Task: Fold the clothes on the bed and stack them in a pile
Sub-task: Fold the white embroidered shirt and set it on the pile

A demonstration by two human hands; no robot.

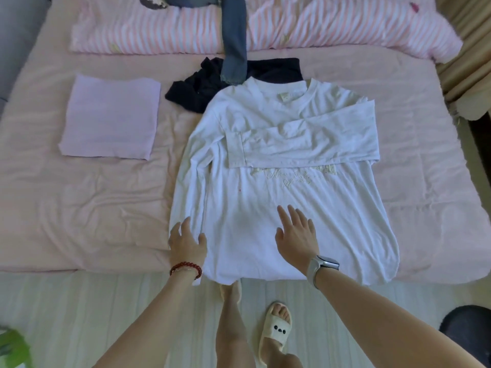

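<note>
**Smoothing the white shirt before the side fold**

Spreading flat, the right hand's fingers (291, 212) are lying straight and slightly fanned on the lower middle of the shirt (279, 187), pressing the cloth and gripping nothing. The left hand (187, 241) is resting at the shirt's left edge, fingers loosely extended over the cuff end of the left sleeve (190, 181); it looks to be touching rather than pinching, though the fingertips are partly hidden by the hand itself.

The shirt is lying face up on the bed (79, 208), collar away from the person and hem at the near edge, so its long axis is running straight away from the hands. The right sleeve (305, 144) is already lying folded across the chest. The left sleeve is running down the left side, unfolded, and the left hand is the nearer one to it. Judging from this, the next fold is probably bringing that sleeve inward, toward the right hand.

A folded lilac piece (111, 115) is lying well apart to the left. Dark clothes (196, 94) and a grey garment (233, 43) are waiting beyond the collar.
</note>
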